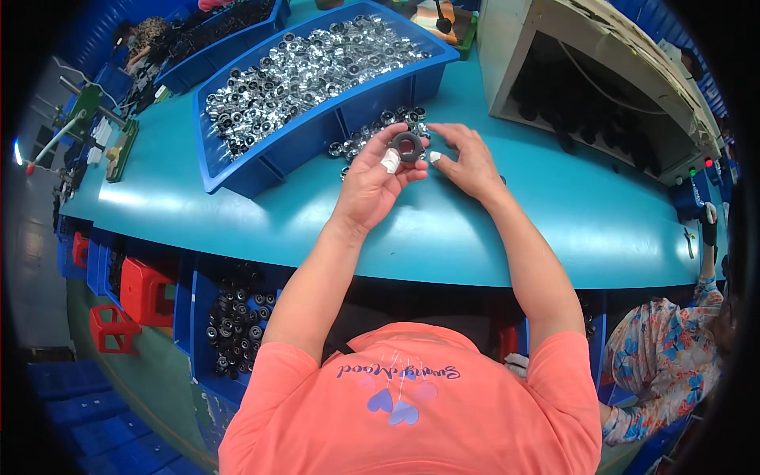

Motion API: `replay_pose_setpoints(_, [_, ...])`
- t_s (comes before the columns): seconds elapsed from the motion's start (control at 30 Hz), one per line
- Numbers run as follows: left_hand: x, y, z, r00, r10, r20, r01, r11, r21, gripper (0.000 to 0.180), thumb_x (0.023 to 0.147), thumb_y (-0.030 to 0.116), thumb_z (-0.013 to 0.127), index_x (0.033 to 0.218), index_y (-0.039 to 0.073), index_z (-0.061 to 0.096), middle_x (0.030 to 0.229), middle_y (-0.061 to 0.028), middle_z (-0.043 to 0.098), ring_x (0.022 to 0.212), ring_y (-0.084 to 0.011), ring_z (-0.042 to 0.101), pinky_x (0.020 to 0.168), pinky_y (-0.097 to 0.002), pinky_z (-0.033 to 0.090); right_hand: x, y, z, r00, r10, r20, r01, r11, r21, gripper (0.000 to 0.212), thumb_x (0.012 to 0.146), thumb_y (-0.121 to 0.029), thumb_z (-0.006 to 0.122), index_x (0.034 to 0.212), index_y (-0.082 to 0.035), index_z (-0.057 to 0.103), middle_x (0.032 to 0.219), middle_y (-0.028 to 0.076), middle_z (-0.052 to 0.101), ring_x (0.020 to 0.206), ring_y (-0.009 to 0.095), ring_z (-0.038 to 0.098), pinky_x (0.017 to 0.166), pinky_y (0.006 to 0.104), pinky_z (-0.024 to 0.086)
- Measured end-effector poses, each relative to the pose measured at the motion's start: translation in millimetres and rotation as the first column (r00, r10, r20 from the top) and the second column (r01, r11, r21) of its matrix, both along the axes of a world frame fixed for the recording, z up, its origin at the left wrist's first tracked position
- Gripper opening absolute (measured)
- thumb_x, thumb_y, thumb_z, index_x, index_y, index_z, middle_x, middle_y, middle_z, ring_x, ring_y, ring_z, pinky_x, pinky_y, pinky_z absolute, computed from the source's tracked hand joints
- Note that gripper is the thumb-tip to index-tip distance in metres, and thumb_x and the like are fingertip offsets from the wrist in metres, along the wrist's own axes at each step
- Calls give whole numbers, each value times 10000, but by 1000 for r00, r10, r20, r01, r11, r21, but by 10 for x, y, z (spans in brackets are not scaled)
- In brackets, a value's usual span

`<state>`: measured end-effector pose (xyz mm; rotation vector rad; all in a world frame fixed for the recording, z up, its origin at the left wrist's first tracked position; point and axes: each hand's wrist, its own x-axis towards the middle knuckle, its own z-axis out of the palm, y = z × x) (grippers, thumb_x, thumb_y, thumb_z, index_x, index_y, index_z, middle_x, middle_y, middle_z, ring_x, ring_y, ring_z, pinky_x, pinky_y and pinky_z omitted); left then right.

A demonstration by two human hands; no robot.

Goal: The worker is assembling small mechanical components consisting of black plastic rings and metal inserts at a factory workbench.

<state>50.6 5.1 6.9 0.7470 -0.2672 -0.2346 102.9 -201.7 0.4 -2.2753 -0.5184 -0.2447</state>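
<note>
A teal worktop [237,214] carries a blue bin [261,162] of silver parts [301,71] and a beige machine [586,71]. Above it, the left hand [372,186] pinches a black ring [408,146]; the right hand [467,162], fingers loosely spread, touches it. More bins sit below.

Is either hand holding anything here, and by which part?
The left hand pinches a dark ring by its lower-left rim. The right hand holds nothing visible.

Teal table [554,206], blue bin [237,170] of silvery parts [301,71], dark grey ring [408,146].
</note>
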Motion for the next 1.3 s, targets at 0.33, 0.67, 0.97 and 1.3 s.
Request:
replay_pose_setpoints(0.33, [-1, -21, 13, 993, 117, -9, -114, 979, 168, 464, 1020, 168, 590, 1440, 8, 476, 1196, -210, 659, 929, -230, 697, 855, -348, 575, 47, 88, -110, 990, 50, 135, -32, 991, -130, 382, 781, -120, 746, 1162, -140, 712, 1074, 83, 667, 1043, 309, 585, 937, 424, 481])
replay_pose_setpoints(0.67, [-5, 69, -56, 985, 129, -118, -106, 977, 185, 558, 1081, 514, 367, 1094, -7, 568, 857, -198, 680, 584, -203, 658, 455, -298, 481, -72, 96, 91, 995, 93, -17, -83, 945, 317, 259, 780, -92, 773, 1022, -56, 691, 976, 64, 675, 817, 198, 654, 732, 328, 541])
replay_pose_setpoints(0.97, [-21, 49, -98, 992, -9, -125, 35, 978, 206, 651, 1074, 585, 284, 1005, 39, 631, 801, -142, 678, 543, -200, 614, 454, -292, 456, -311, 179, 231, 970, 243, -13, -207, 850, 484, 265, 788, -59, 774, 1046, -32, 721, 998, 54, 705, 826, 151, 677, 720, 271, 552])
replay_pose_setpoints(1.3, [-48, 17, -91, 983, -108, -148, 111, 994, 13, 556, 1090, 502, 287, 1303, 74, 570, 960, -162, 677, 702, -202, 628, 602, -343, 506, -244, 133, 121, 953, 262, -155, -116, 784, 609, 270, 893, -70, 731, 1160, -32, 726, 1030, 34, 705, 890, 111, 669, 761, 260, 549])
